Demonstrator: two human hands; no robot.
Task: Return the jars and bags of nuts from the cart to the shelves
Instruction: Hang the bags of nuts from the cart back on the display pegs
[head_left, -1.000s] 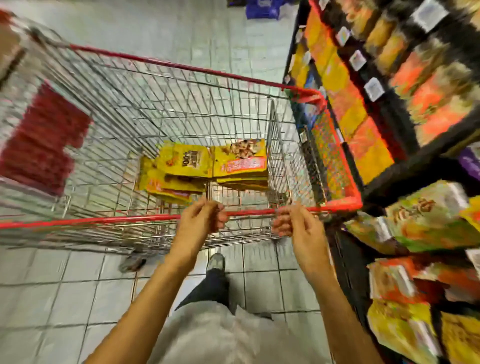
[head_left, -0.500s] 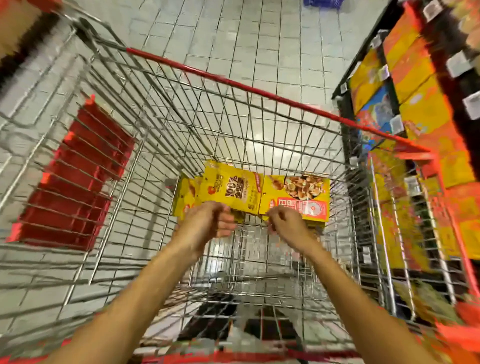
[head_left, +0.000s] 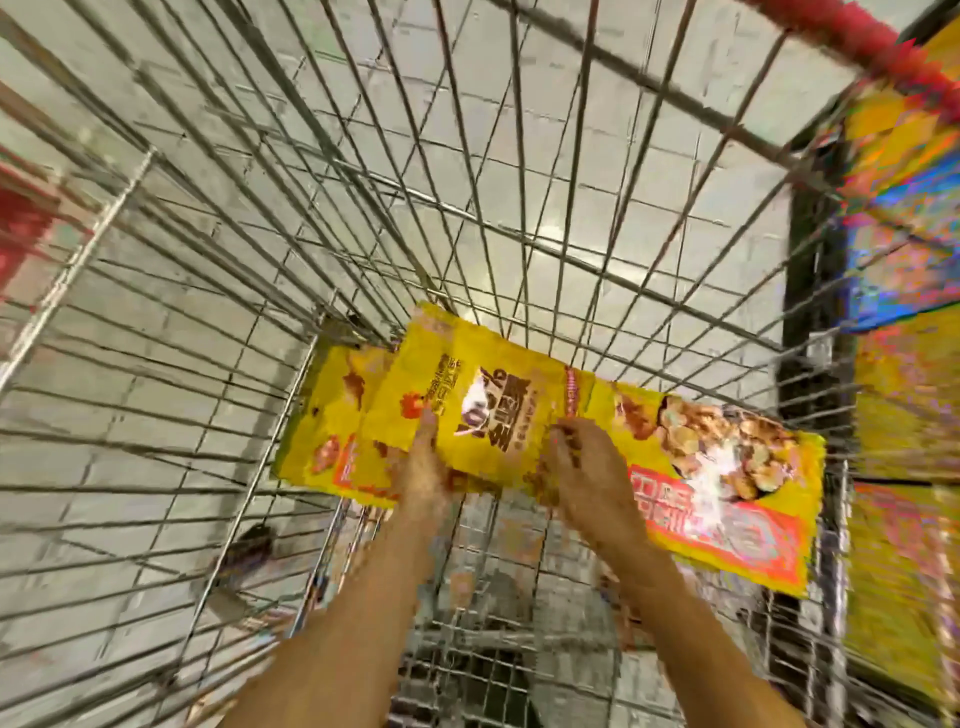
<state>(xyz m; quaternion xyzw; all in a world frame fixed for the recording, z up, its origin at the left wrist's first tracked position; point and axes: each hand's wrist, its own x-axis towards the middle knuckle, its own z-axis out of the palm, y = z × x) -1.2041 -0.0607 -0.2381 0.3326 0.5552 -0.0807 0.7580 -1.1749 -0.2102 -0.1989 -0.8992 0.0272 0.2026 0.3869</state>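
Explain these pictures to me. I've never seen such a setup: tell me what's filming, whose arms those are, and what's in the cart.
No machine here. A person wears one wide-angle camera on the head, so every picture looks down along their own arms. The left hand and right hand are at the near edge of the middle yellow bag of nuts, which lies in the wire shopping cart between a left bag and a right bag, also yellow. Blur hides whether the hands grip it yet. Store shelves stand to the right.

Single head-worn wide-angle view, steeply down and forward, close into the wire cart (head_left: 857, 34)
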